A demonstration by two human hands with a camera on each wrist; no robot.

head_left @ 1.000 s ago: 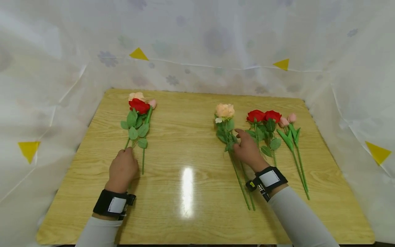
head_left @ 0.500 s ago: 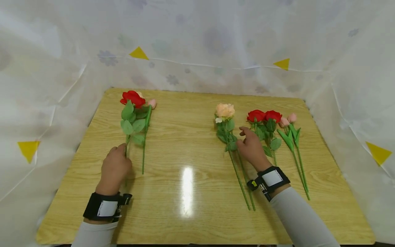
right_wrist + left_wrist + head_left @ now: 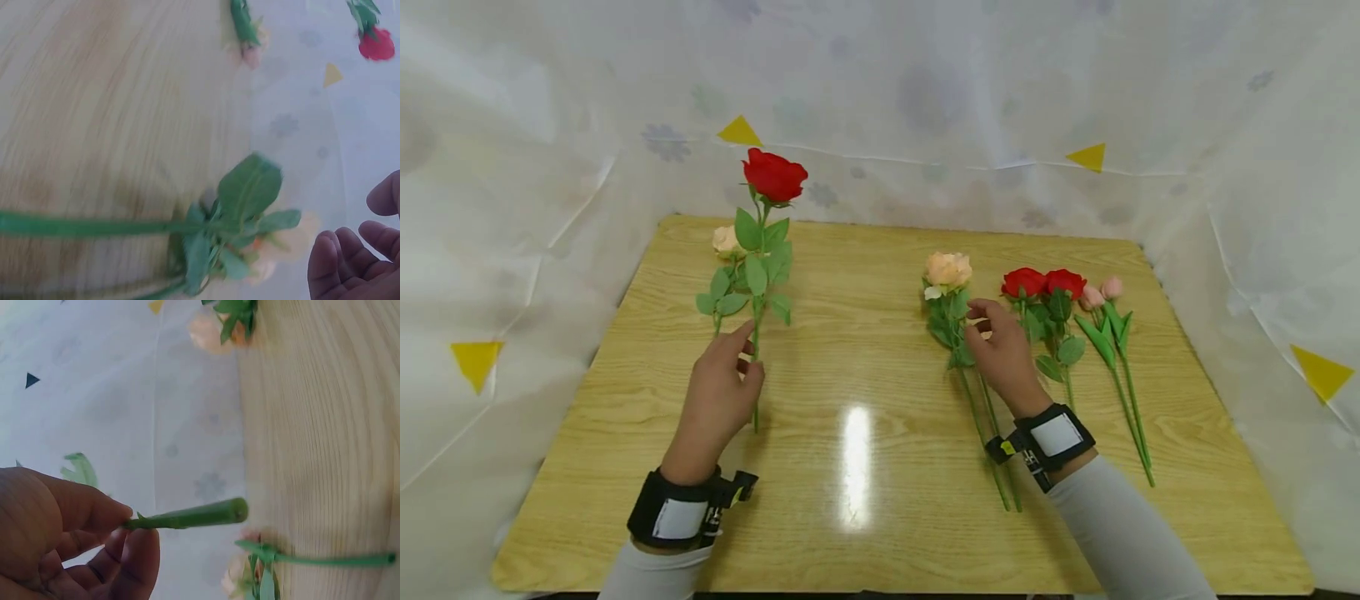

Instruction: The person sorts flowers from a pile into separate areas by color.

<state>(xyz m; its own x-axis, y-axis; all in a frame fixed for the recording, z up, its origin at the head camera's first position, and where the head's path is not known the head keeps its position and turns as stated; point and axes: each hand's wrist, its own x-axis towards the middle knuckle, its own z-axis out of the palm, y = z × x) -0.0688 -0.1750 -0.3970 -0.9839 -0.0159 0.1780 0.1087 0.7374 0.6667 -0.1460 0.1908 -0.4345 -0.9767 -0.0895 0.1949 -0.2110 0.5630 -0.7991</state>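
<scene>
My left hand (image 3: pixel 718 387) pinches the green stem of a red rose (image 3: pixel 775 177) between thumb and fingers, holding it upright above the left part of the table. In the left wrist view, the cut end of that stem (image 3: pixel 206 514) points out past the fingertips. Behind the rose lies a peach flower (image 3: pixel 727 242); a pink tulip (image 3: pixel 251 55) beside it shows in the right wrist view. My right hand (image 3: pixel 1003 358) hovers with loosely bent fingers, holding nothing, just right of the leaves of the peach flowers (image 3: pixel 947 271).
Right of my right hand lie two red roses (image 3: pixel 1024 283) and two pink tulips (image 3: pixel 1111 288), stems toward me. The wooden table (image 3: pixel 865 350) meets a pale curtain (image 3: pixel 880 100) hung with yellow pennants (image 3: pixel 1086 157) along its back and sides.
My left hand has lifted the red rose off the left-hand flowers and brought it up and to the right, more upright. The right hand has shifted only slightly.
</scene>
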